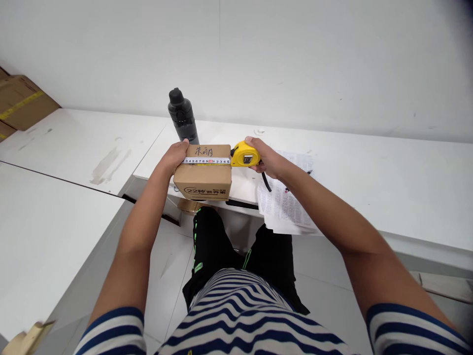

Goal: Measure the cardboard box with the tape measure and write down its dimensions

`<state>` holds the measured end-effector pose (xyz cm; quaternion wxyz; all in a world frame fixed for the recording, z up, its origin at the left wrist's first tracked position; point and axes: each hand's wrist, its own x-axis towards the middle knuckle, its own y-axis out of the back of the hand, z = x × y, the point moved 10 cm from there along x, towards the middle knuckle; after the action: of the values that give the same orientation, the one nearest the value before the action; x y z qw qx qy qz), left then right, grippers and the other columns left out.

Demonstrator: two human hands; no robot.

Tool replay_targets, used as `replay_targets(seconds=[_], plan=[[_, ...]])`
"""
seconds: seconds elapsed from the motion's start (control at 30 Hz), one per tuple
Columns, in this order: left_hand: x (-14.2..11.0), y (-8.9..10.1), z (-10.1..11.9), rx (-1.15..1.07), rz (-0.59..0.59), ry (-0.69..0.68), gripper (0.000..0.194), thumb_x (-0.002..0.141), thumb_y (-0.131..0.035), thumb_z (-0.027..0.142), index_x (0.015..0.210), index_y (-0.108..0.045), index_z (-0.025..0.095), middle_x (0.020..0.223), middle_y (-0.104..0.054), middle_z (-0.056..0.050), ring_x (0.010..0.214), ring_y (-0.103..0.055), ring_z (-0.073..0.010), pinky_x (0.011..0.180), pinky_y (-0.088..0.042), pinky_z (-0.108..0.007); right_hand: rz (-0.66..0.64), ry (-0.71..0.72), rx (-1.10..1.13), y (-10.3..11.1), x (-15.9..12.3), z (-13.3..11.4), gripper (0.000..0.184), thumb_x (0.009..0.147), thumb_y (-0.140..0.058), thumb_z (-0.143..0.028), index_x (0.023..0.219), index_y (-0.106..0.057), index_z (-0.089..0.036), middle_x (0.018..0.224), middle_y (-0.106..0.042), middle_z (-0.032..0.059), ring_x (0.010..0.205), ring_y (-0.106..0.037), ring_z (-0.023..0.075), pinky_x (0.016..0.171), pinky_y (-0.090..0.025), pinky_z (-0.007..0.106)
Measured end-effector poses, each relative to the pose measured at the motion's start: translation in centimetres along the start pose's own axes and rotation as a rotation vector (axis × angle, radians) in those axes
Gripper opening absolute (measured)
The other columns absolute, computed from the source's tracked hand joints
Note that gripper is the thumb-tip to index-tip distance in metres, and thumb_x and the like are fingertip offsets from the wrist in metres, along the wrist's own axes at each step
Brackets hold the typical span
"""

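A small brown cardboard box point(203, 178), with handwriting on top and printed characters on its front, is at the near edge of the white table. A tape measure's extended blade point(209, 161) lies straight across the top of the box. My left hand point(176, 157) is closed at the box's left edge, its thumb by the top corner; the blade's end is hidden under the fingers. My right hand point(266, 157) grips the yellow tape measure case point(245, 155), its mouth against the box's right edge. A black strap point(266, 182) hangs below that hand.
A dark water bottle point(184, 117) stands behind the box. Printed papers point(286, 209) lie under my right forearm, with a pen partly hidden there. Larger cartons point(27, 101) are at the far left. A white wall rises behind the table point(399, 192). My legs are below the table edge.
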<state>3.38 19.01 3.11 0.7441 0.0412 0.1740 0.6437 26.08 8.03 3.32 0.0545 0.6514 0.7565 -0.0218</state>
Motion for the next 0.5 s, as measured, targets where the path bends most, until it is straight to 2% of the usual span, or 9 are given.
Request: replay_targets(seconds=[0.07,0.27,0.5], plan=[[-0.1,-0.3,-0.2,0.012,-0.029,0.019,0.035,0.089,-0.057,0.050,0.079,-0.063,0.017,0.066,-0.067,-0.008,0.072,-0.068,-0.0272,0.064,-0.052,-0.037,0.001,0.003,-0.005,0.0,-0.1,0.0,0.053,0.088,-0.040,-0.074,0.081,-0.051,-0.023,0.044,-0.039,-0.0056,0.035,-0.024,0.0084,0.037,-0.012,0.024],[0.4,-0.2,-0.7,-0.010,-0.022,0.039,0.035,0.093,-0.052,0.048,0.080,-0.061,0.017,0.066,-0.067,-0.008,0.062,-0.065,-0.0229,0.061,-0.052,-0.035,0.005,0.007,-0.007,-0.2,-0.1,-0.1,0.054,0.088,-0.038,-0.074,0.076,-0.050,-0.023,0.041,-0.039,-0.0056,0.034,-0.022,0.0079,0.036,-0.011,0.023],[0.9,-0.1,-1.2,-0.069,-0.011,0.043,0.036,0.090,-0.056,0.049,0.081,-0.064,0.015,0.066,-0.067,-0.008,0.059,-0.064,-0.0231,0.060,-0.053,-0.036,0.015,0.003,-0.014,-0.1,-0.1,-0.2,0.055,0.087,-0.039,-0.074,0.074,-0.051,-0.022,0.041,-0.039,-0.0050,0.034,-0.024,0.0081,0.036,-0.012,0.023]])
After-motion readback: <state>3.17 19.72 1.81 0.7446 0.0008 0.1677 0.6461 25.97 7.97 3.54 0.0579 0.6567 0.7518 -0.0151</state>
